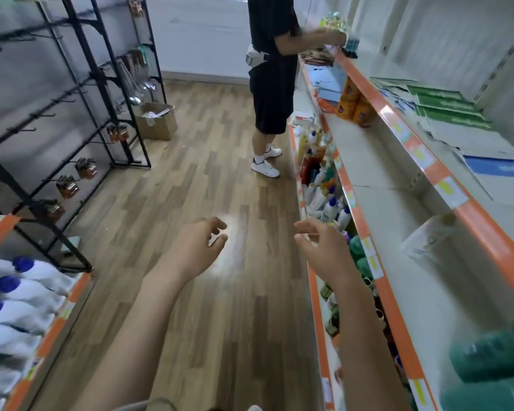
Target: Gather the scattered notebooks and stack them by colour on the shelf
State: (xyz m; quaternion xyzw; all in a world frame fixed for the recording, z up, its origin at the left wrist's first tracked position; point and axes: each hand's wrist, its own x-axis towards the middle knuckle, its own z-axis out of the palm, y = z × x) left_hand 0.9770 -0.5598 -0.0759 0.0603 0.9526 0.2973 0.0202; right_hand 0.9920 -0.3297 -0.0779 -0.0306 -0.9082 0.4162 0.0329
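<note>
Green notebooks [445,106] lie spread on the upper shelf [428,161] at the right, with a blue notebook [499,167] nearer to me on the same shelf. More blue notebooks [328,83] lie on a lower shelf at the far end. My left hand [201,244] and my right hand [321,247] hover over the aisle floor, fingers loosely curled, holding nothing. Both are well below and left of the notebook shelf.
A person in dark clothes [272,69] stands at the far end of the shelving, handling goods. A black wire rack [72,114] lines the left side, with a cardboard box [156,120] beside it. Bottles [318,185] fill the low shelves. White blue-capped bottles [15,295] sit lower left.
</note>
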